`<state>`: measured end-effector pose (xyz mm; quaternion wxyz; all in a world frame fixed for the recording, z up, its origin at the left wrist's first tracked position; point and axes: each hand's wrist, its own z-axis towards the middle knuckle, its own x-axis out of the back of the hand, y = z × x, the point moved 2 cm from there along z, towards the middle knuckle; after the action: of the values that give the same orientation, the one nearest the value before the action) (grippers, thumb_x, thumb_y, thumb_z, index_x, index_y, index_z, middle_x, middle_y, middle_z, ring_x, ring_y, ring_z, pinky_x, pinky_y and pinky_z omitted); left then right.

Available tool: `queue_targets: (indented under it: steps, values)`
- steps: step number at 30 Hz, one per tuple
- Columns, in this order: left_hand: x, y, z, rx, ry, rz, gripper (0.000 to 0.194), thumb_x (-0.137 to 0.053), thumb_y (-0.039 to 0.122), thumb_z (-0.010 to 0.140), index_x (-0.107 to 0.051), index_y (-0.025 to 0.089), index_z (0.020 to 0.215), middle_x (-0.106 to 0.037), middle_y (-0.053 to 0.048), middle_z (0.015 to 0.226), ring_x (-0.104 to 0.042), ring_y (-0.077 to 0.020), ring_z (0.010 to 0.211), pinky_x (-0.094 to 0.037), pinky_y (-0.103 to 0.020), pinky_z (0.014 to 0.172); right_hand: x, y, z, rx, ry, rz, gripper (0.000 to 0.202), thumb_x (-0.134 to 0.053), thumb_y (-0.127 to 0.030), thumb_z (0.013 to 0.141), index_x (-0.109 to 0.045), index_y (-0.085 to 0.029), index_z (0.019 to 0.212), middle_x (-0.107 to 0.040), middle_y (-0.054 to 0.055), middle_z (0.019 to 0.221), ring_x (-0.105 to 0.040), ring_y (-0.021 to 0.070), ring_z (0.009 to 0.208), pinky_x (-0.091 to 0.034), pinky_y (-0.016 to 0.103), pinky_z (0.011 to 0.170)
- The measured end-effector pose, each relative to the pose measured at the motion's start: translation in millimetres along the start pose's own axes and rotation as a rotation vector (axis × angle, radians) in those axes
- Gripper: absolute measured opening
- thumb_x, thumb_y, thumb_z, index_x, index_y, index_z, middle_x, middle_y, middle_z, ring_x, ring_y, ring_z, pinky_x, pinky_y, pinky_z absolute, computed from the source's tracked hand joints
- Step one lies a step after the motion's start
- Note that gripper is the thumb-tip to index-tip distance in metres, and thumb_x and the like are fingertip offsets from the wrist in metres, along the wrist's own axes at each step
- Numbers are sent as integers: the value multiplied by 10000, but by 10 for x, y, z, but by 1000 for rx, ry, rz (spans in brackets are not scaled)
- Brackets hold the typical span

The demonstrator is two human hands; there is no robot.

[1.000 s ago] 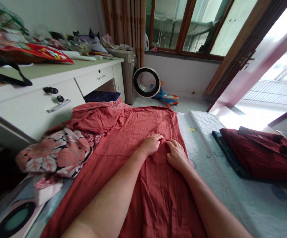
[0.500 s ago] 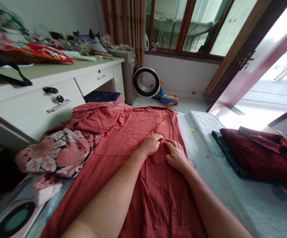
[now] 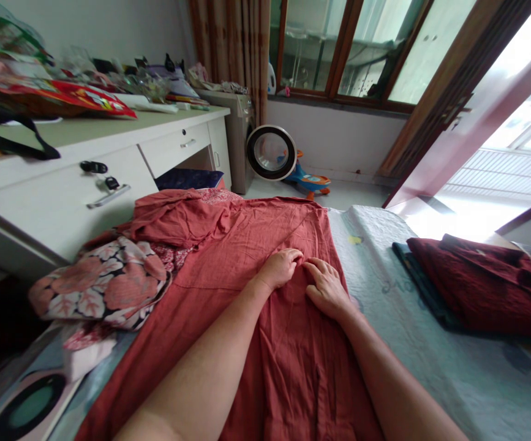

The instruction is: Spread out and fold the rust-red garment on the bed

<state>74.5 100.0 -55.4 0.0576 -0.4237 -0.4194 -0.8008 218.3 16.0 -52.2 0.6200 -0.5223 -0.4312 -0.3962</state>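
A large rust-red garment point(image 3: 219, 306) lies spread over the bed in front of me, with creases running lengthwise down its lower middle. My left hand point(image 3: 282, 268) rests on it with the fingers closed, pinching a bit of the cloth near the centre. Just right of it, my right hand point(image 3: 327, 285) lies on the same cloth, its thumb apart from the other fingers, which stretch toward the left hand. The fingertips of both hands almost meet. Bunched up at the garment's far left is more of the red fabric point(image 3: 177, 217).
A floral cloth point(image 3: 109, 282) is heaped at left beside the white desk point(image 3: 63, 202). Folded dark red clothes point(image 3: 485, 282) sit on the pale blue bed cover point(image 3: 384, 343) at right. Beyond the bed stand a washing machine with its round door point(image 3: 272, 153) swung open and a blue-orange ride-on toy point(image 3: 311, 179).
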Motion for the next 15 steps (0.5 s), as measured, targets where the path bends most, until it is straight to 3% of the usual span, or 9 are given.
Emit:
queue_targets:
  steps: [15]
  values:
    - [9,9,2,8,-8,2,281,-501,63,833,-655,210,1016,-695,-27,1085,-614,-171,1049,-455,-336,1019,33,-41,-14,6,9,4,625,-506,-234,746,-531,-168,1367,-455,112,1453,-384,270,1330,-258,433,1138]
